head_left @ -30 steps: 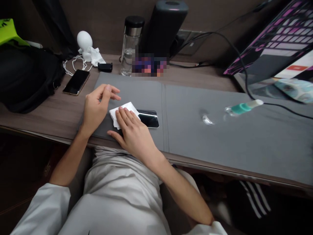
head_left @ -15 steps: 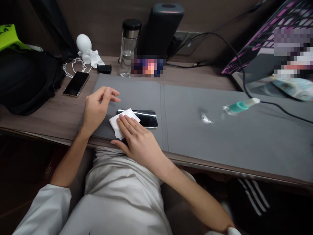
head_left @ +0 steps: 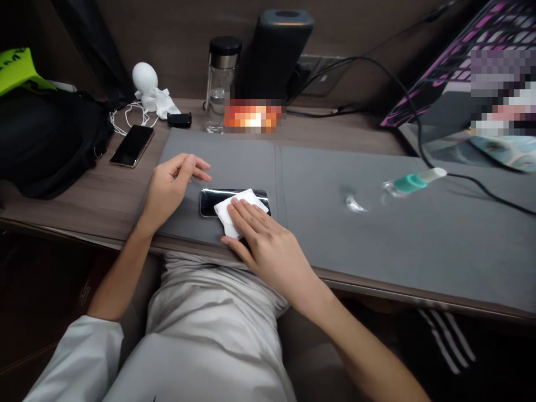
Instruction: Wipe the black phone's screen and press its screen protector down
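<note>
A black phone [head_left: 211,201] lies flat on the grey desk mat [head_left: 335,223] near the front edge. My right hand [head_left: 268,248] presses a folded white tissue [head_left: 238,207] onto the phone's right half with flat fingers. My left hand [head_left: 170,187] rests on the mat just left of the phone, fingers loosely curled and apart, holding nothing.
A teal-capped spray bottle [head_left: 412,182] and a small clear cap [head_left: 355,204] lie on the mat at right. A second phone [head_left: 132,146], black bag [head_left: 46,139], white figurine [head_left: 145,84], earphones, water bottle [head_left: 218,84], dark speaker [head_left: 274,53] and laptop [head_left: 464,72] with cable crowd the back.
My right hand has slid the tissue to the right along the phone, uncovering the phone's left end. My left hand has stayed in about the same place.
</note>
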